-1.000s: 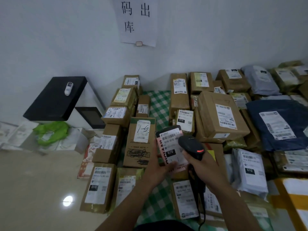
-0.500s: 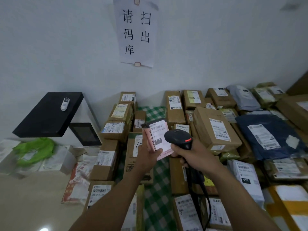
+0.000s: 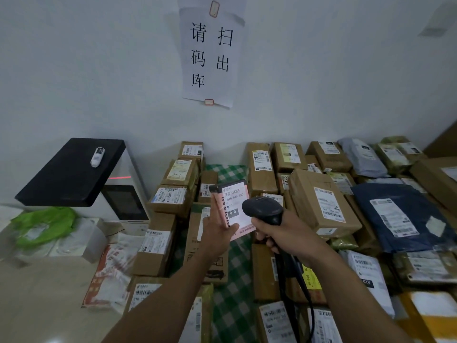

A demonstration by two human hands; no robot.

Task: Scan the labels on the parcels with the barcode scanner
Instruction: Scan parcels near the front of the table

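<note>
My left hand [image 3: 217, 231] holds a small pink parcel [image 3: 231, 206] upright in front of me, its white label with barcode and "070" facing me. My right hand [image 3: 284, 233] grips the handle of a black barcode scanner [image 3: 262, 209], whose head sits just right of the label and partly covers the parcel's right edge. The scanner's cable [image 3: 296, 293] hangs down past my right forearm. Beneath my hands, several labelled cardboard parcels [image 3: 321, 206] lie on a green checked cloth [image 3: 232, 273].
A black-topped white machine [image 3: 74, 169] with a red light line stands at the left, a small white device on top. Green and white bags [image 3: 42, 226] lie before it. A dark blue mailer [image 3: 395, 214] is at the right. A paper sign [image 3: 210, 53] hangs on the wall.
My head has tilted up, so more wall and sign show. Both hands have lifted the pink parcel and scanner higher and further away. A red light now shows on the machine.
</note>
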